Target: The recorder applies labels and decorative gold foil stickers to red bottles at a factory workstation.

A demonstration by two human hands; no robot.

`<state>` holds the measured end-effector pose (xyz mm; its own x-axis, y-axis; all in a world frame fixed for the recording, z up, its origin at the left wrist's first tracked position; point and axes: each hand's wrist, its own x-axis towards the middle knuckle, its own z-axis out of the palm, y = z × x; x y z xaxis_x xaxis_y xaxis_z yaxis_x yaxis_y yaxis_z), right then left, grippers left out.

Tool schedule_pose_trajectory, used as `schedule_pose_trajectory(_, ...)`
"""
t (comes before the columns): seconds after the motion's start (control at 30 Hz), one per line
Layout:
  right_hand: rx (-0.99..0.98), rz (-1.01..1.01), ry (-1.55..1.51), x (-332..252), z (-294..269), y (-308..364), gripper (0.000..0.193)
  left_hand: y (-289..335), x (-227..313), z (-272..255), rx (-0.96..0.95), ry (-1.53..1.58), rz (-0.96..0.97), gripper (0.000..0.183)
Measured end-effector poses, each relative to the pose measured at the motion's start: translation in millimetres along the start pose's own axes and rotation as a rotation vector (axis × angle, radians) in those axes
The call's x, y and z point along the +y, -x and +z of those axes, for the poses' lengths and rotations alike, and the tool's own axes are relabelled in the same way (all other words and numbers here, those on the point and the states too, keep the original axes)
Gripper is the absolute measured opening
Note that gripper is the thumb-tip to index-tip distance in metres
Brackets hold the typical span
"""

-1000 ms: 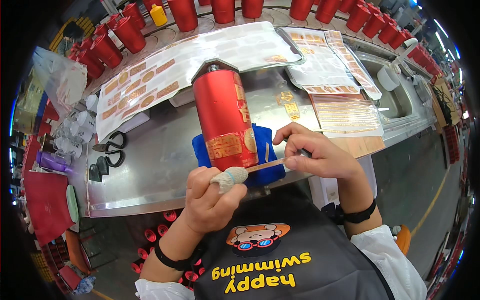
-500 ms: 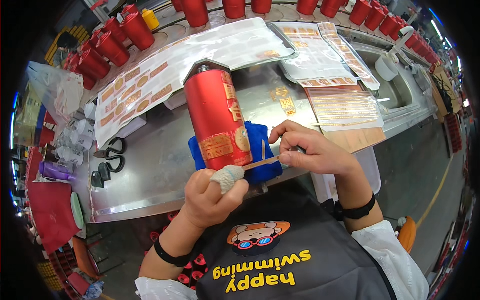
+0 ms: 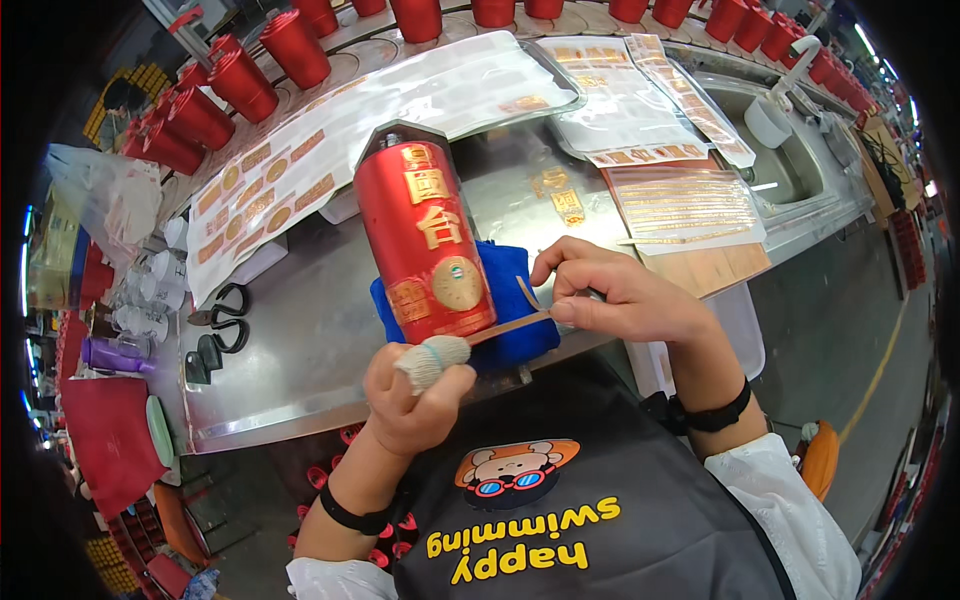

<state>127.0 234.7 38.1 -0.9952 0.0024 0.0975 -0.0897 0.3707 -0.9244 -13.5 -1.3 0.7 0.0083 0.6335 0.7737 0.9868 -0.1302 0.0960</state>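
Note:
A red cylindrical bottle (image 3: 412, 240) with gold decals and a round gold medallion lies on a folded blue cloth (image 3: 505, 270), its lower end toward me. My left hand (image 3: 415, 395) is closed beside that end, a white fabric finger cover (image 3: 437, 362) on one finger. A narrow gold-brown strip (image 3: 508, 328) runs taut along the bottle's bottom edge from the covered finger to my right hand (image 3: 610, 295), which pinches its other end. Something small and dark shows inside my right hand, too hidden to name. A short pale curl of strip (image 3: 528, 293) hangs near its forefinger.
Black-handled scissors (image 3: 228, 318) lie left on the steel table (image 3: 290, 380). Behind are sheets of gold decals (image 3: 285, 190) and several red bottles (image 3: 245, 85) on a conveyor. At right, a sheet of gold strips (image 3: 685, 205) rests on a board, near a sink (image 3: 790, 165).
The bottle has turned on the cloth, so its gold characters and medallion face more upward. My left hand has shifted slightly left and down, still on the strip. The right hand has barely moved.

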Motion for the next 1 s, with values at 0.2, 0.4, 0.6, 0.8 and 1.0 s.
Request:
schedule_pose_trajectory(0.2, 0.003, 0.002, 0.020, 3, -2, 2, 0.020, -16, 7, -4, -0.056, -0.021, 0.001, 0.030)
schedule_pose_trajectory(0.4, 0.007, -0.024, 0.023, -1, -1, -1, 0.019, 2, 4, 0, 0.063, 0.061, -0.122, 0.036)
schedule_pose_trajectory(0.6, 0.014, 0.005, 0.027, 3, -1, 0, 0.019, -21, 8, -6, -0.106, -0.055, 0.049, 0.035)
schedule_pose_trajectory(0.8, 0.017, -0.007, 0.012, 1, 1, -2, 0.017, 2, 3, -1, 0.030, 0.024, -0.077, 0.036)
schedule_pose_trajectory(1.0, 0.004, 0.026, 0.006, 1, -3, 0, 0.017, -9, 7, -1, -0.039, -0.028, -0.024, 0.035)
